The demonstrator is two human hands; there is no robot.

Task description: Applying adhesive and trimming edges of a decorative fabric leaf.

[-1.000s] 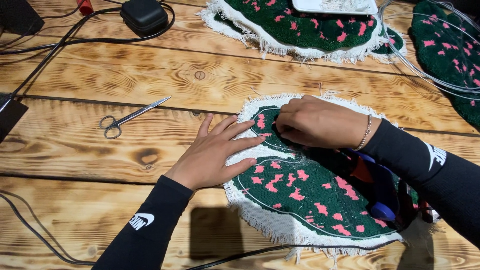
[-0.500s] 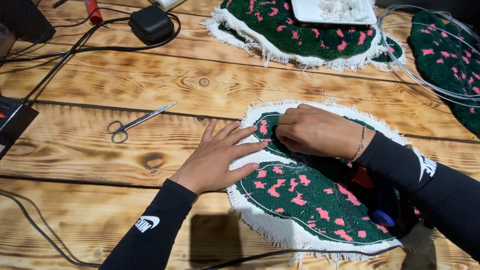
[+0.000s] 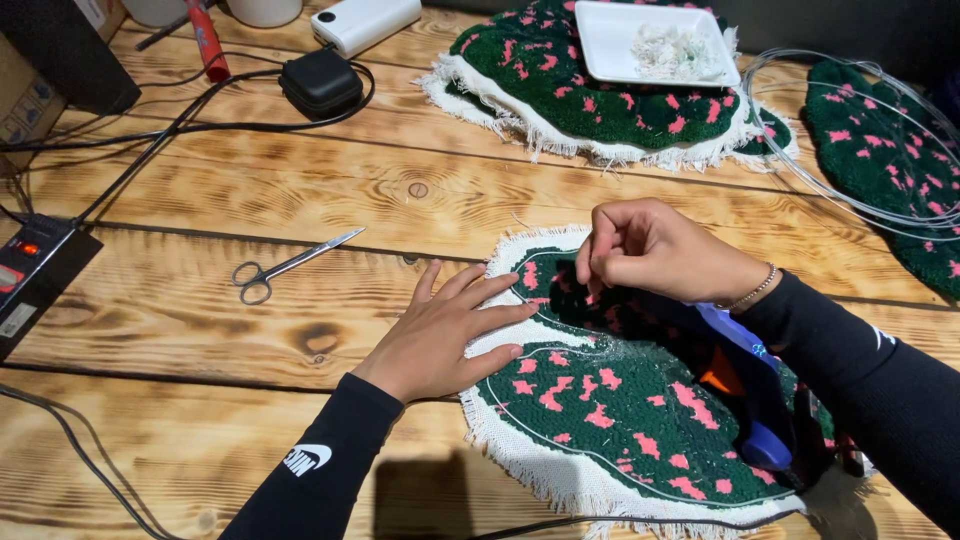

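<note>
A green tufted rug with pink flecks and a white fringed border lies on the wooden table. My left hand lies flat with fingers spread, pressing the rug's white left edge. My right hand hovers just above the rug's upper part, its fingers curled and pinched together. Anything between the fingertips is too small to see. A blue glue gun with an orange trigger rests on the rug under my right forearm.
Small scissors lie left of the rug. A black power strip, cables and a black adapter sit at the far left. A second rug carries a white tray. A third rug and clear tubing lie at right.
My right hand has lifted off the rug and drawn its fingers into a pinch. My left hand stays pressed on the rug's edge. The view has moved closer.
</note>
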